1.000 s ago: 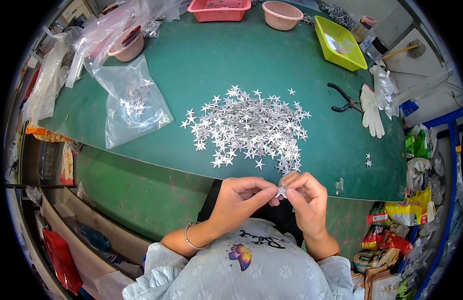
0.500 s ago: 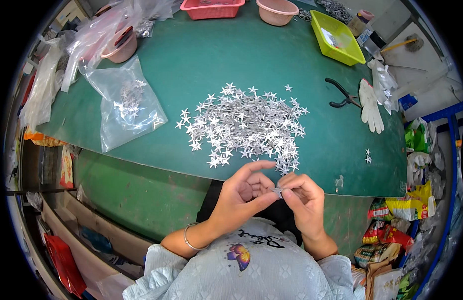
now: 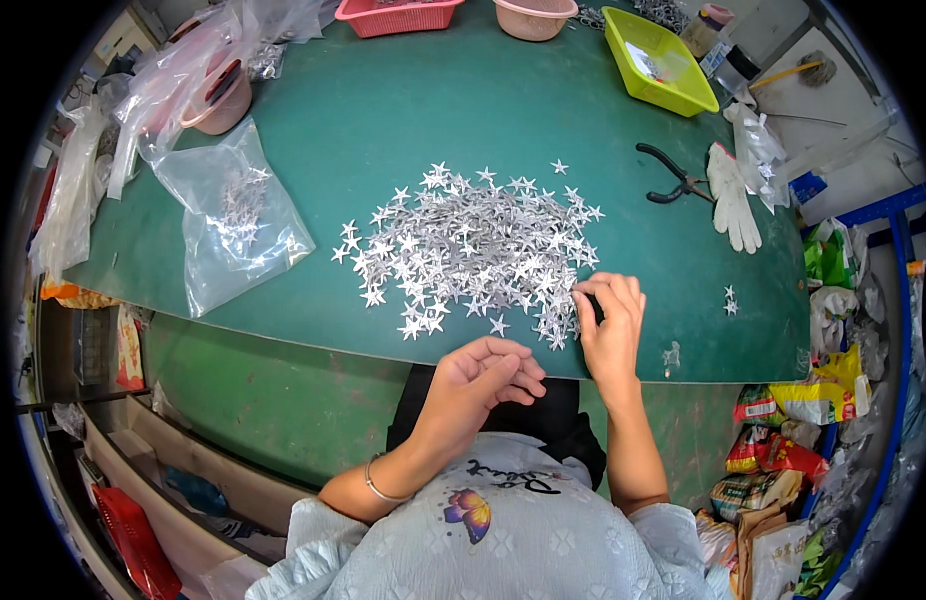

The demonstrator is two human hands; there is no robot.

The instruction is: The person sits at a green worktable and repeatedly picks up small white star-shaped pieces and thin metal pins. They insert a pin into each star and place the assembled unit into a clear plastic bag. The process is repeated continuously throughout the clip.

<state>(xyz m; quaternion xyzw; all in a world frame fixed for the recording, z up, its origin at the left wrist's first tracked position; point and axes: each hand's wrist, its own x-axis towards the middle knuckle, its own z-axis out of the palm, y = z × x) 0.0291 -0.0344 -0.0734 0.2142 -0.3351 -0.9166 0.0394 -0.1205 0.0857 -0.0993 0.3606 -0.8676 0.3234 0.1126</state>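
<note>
A heap of small silvery star-shaped metal pieces [image 3: 473, 245] lies on the green tabletop in front of me. At the heap's right edge my right hand [image 3: 611, 322] has its thumb and index fingertips pinched together on a star piece, which they mostly cover. Below the heap, just off the table's near edge, is my left hand [image 3: 490, 372]. Its fingers are curled, with the thumb pressed toward them; whatever they may hold is hidden. Two or three more star pieces [image 3: 731, 300] lie apart at the right.
A clear plastic bag [image 3: 245, 225] with star pieces lies left of the heap. Black-handled pliers [image 3: 673, 180] and a white glove [image 3: 733, 200] lie at the right. Along the far side stand a yellow-green basket [image 3: 668, 85], a red basket [image 3: 398, 22] and a pink bowl [image 3: 533, 22].
My hands were together at the table's near edge, holding a star piece. The right has moved up to the heap's right edge; the left has drawn slightly down, its fingers curling more. The view has shifted slightly.
</note>
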